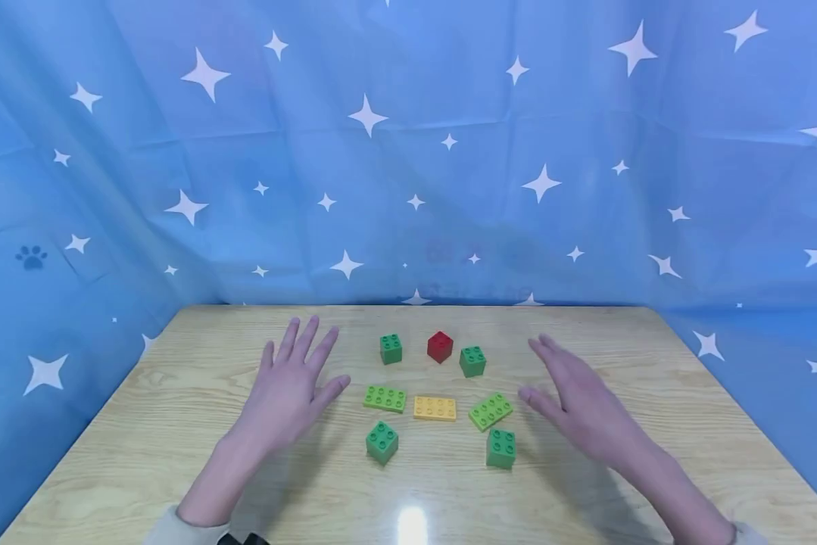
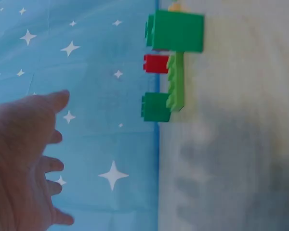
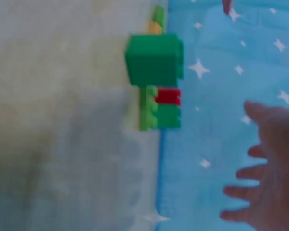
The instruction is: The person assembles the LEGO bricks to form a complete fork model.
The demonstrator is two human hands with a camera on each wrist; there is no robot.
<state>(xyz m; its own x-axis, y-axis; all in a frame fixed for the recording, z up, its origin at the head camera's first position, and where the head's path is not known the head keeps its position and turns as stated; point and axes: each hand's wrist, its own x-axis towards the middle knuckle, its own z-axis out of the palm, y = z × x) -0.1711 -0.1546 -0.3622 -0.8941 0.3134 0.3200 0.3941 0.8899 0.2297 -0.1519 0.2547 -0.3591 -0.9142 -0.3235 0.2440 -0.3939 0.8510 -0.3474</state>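
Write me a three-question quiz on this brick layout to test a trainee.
1. Count: how many square dark green bricks stand on the table?
2. True or false: the yellow brick lies between the two light green bricks.
3. Multiple choice: how does the red brick stand?
A) On top of the yellow brick
B) On the table, apart from the other bricks
C) Upside down, studs against the table

Key: 1. Four. 2. True. 3. B.
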